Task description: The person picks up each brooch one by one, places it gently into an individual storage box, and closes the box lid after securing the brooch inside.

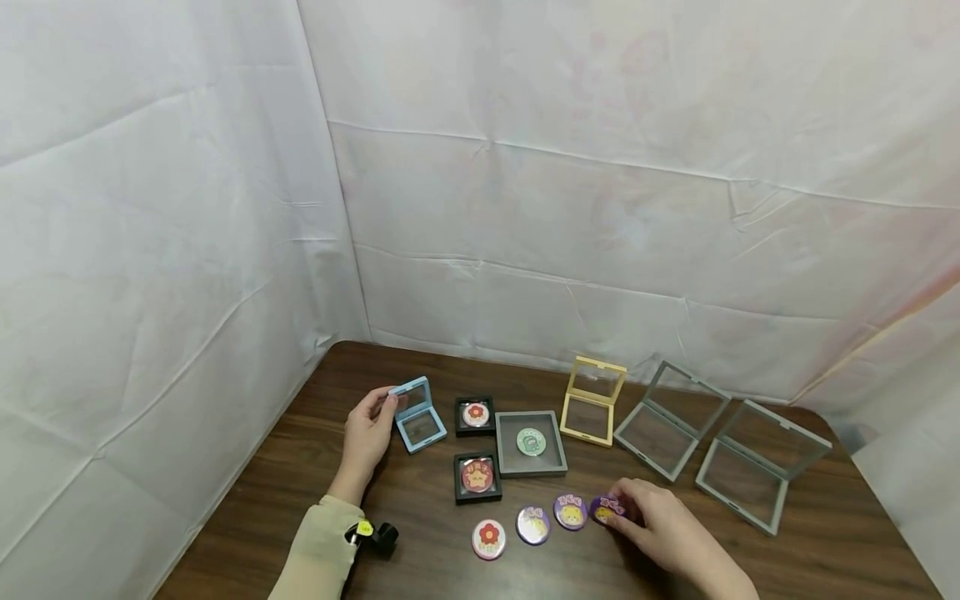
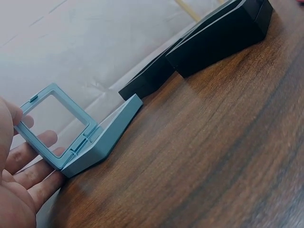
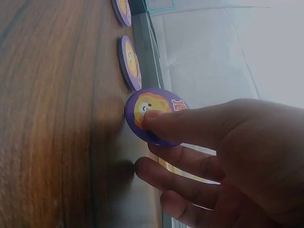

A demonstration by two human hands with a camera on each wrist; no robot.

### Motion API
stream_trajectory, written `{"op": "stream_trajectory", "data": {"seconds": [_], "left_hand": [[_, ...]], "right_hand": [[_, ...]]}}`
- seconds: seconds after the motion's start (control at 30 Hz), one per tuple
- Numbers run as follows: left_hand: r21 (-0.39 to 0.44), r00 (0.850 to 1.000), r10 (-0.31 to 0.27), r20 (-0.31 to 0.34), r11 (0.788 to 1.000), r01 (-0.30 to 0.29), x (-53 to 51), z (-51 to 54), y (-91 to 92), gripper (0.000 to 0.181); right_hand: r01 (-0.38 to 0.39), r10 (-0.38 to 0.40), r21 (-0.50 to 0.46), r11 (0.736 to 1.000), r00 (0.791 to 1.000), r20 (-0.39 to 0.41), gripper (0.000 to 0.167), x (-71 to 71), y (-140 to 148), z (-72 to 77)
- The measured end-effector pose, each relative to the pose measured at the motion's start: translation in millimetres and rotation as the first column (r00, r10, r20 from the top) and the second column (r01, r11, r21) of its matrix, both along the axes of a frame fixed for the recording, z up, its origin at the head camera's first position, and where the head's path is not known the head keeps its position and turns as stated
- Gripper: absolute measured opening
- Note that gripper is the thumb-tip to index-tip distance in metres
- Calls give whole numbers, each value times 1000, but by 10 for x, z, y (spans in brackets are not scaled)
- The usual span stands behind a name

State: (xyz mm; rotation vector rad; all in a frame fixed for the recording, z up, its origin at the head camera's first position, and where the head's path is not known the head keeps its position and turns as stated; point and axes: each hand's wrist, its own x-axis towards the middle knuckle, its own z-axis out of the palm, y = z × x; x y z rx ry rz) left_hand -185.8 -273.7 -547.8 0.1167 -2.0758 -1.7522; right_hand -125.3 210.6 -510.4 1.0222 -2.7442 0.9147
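At the table's left, my left hand (image 1: 368,427) pinches the lid edge of a small light-blue display case (image 1: 422,421). The left wrist view shows the blue lid (image 2: 56,124) tilted up on its hinge, thumb on one side and fingers behind. Toward the front right, my right hand (image 1: 651,527) holds a purple button badge (image 1: 606,509) between thumb and fingers. Its yellow cartoon face (image 3: 156,105) is partly under the thumb in the right wrist view. Two similar purple badges, one nearer (image 1: 570,512) and one farther left (image 1: 532,526), lie in a row beside it.
A red-flower badge (image 1: 489,539) lies at the front. Two black cases, upper (image 1: 476,415) and lower (image 1: 477,477), and a grey case (image 1: 531,443) hold badges mid-table. A yellow case (image 1: 592,402) and two grey cases (image 1: 671,421) (image 1: 761,467) stand open toward the right. White cloth (image 1: 525,208) hangs behind.
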Motion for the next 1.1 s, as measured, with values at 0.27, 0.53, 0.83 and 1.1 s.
{"op": "stream_trajectory", "data": {"seconds": [0.27,0.53,0.83,1.1], "left_hand": [[-22,1000,8,-11,1000,-8,-4,-26,-7,24],[-16,1000,8,-15,1000,-8,-13,-14,-3,23],[-15,1000,0,-9,1000,0,5,16,5,24],[-32,1000,6,-8,999,-7,-6,-5,7,24]], "right_hand": [[-20,20,-8,1000,999,-38,21,3,-1,-1],[-25,24,-18,1000,998,-59,23,10,-5,12],[-9,9,5,1000,999,52,15,4,3,59],[-3,3,2,1000,999,54,13,7,7,82]]}}
